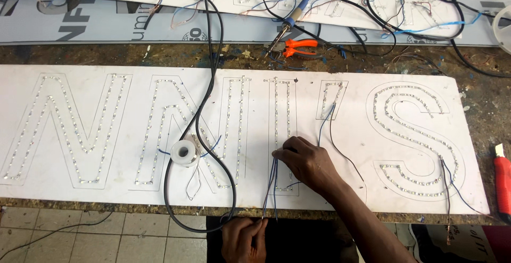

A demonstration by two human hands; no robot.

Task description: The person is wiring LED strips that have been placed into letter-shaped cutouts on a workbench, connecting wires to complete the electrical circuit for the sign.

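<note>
Wires (272,183), thin and blue-grey, run as a bundle from the white sign board (106,188) down past its near edge, stretched between both hands. Right hand (308,163) rests on the board beside an outlined letter, fingertips pinched together on the upper end of the bundle. Left hand (244,239), below the board edge, closes its fingers around the lower end. Rows of small lights trace the letter outlines on the board. A roll of solder (184,152) lies on the board left of the hands, crossed by a black cable (212,55). Farther back lie a soldering iron (291,17) and orange pliers (299,47); a red utility knife (502,180) lies at the right edge.
</note>
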